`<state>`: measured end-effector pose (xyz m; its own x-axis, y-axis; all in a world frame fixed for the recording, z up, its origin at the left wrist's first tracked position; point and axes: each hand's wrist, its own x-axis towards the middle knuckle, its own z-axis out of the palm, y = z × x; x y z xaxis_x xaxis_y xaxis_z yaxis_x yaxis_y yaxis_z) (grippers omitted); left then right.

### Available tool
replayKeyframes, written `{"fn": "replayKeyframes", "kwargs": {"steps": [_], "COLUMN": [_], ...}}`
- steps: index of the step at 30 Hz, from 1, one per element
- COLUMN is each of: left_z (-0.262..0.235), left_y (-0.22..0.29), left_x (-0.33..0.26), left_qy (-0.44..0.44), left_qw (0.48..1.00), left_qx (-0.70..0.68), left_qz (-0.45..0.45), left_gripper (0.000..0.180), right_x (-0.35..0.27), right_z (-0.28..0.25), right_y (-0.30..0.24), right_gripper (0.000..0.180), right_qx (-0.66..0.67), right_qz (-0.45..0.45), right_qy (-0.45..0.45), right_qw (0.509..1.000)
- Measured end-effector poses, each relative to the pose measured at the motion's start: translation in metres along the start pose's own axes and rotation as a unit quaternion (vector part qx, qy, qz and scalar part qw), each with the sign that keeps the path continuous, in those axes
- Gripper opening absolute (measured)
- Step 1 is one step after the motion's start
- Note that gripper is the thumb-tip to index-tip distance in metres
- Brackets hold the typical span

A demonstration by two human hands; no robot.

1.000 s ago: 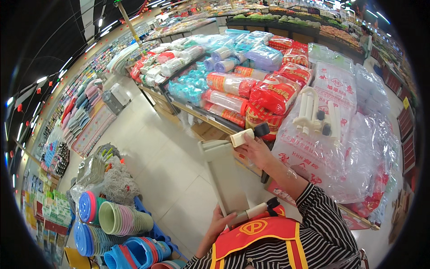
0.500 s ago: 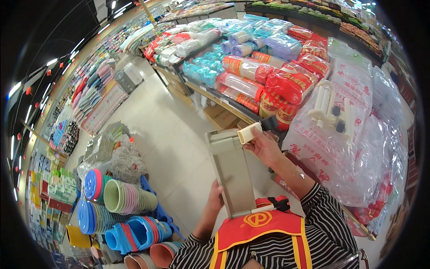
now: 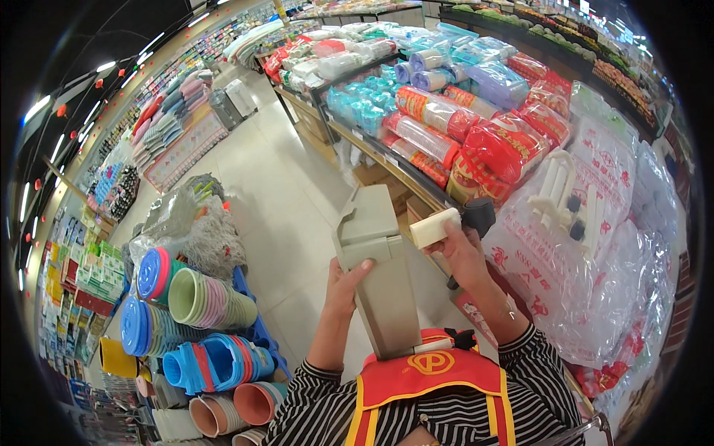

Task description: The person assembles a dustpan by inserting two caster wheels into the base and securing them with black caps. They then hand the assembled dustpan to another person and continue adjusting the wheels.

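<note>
Left grip [image 3: 344, 284] is closed on the side of a long grey-beige container [image 3: 393, 308], thumb laid across its face just below the wider top, while my right grip [image 3: 462, 256] holds a short cream piece [image 3: 431, 229], with a black part [image 3: 480, 214] beyond its fingers. Between the two grips the container leans slightly, its lower end down by a red apron [image 3: 446, 375]. Off to the left of the left grip I see stacked buckets [image 3: 216, 297], with grey mop heads [image 3: 212, 238] beyond them. Right of the right grip, clear bags [image 3: 550, 279] with red print lie under several cream fittings [image 3: 554, 189]. Farther ahead of that grip I make out red-wrapped packs [image 3: 439, 111] and, well beyond, green vegetables [image 3: 513, 21]
</note>
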<state>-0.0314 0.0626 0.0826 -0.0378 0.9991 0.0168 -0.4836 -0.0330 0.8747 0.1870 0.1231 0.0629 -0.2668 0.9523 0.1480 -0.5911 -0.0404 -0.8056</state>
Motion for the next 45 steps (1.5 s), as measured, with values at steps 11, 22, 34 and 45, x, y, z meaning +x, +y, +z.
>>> {"fn": "replayKeyframes", "kwargs": {"steps": [11,22,34,45], "left_z": [0.006,0.012,0.013,0.012], "left_y": [0.007,0.008,0.013,0.011], "left_x": [-0.011,-0.025,-0.034,-0.030], "left_qy": [-0.016,-0.013,-0.064,-0.060], "left_qw": [0.998,0.993,0.993,0.994], "left_qx": [0.045,0.085,0.029,0.023], "left_qz": [0.029,0.079,0.097,0.087], "left_gripper": [0.033,0.030,0.029,0.029], "right_x": [-0.018,-0.039,-0.042,-0.042], "right_z": [0.027,0.045,0.036,0.022], "right_y": [-0.003,-0.010,-0.015,-0.019], "right_gripper": [0.029,0.027,0.036,0.064], "right_qx": [-0.105,-0.071,0.104,-0.007], "right_qz": [-0.066,-0.044,-0.011,-0.052], "right_qy": [0.030,0.031,-0.020,0.031], "right_qw": [0.992,0.996,0.994,0.998]}}
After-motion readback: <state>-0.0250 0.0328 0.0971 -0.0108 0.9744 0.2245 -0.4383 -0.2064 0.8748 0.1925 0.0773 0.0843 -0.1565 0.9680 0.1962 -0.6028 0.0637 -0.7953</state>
